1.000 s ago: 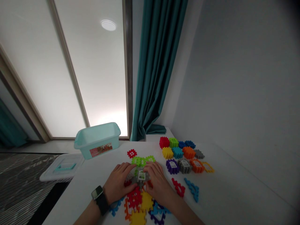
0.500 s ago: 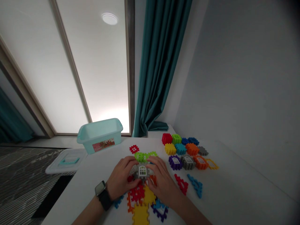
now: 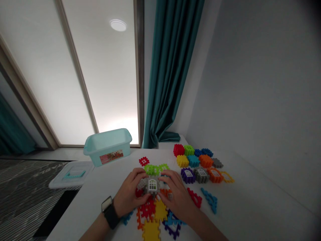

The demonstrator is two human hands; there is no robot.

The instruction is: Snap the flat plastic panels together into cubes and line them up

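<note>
A grey toothed plastic building tile with a white arched window (image 3: 152, 185) stands between my two hands. My left hand (image 3: 130, 192), with a dark watch on its wrist, grips the tile's left side with thumb and fingers. On the opposite edge, my right hand (image 3: 177, 194) holds it with curled fingertips above and thumb below. Just behind are light green tiles (image 3: 152, 169). Nearer to me lie red tiles (image 3: 147, 208), a yellow tile (image 3: 151, 231) and a purple frame piece (image 3: 173, 229). Pieces under my palms are partly hidden.
Stacks of coloured tiles, among them an orange stack (image 3: 206, 161) and a purple window stack (image 3: 188, 175), stand to the right. Nearby lie a red triangle (image 3: 195, 198) and a blue triangle (image 3: 210, 200). At the back left are a mint tub (image 3: 109, 142) and its lid (image 3: 60, 180).
My right fingers have loosened slightly around the grey window tile, showing more of the orange piece beside it. The whole view has shifted a little. The other pieces lie as before.
</note>
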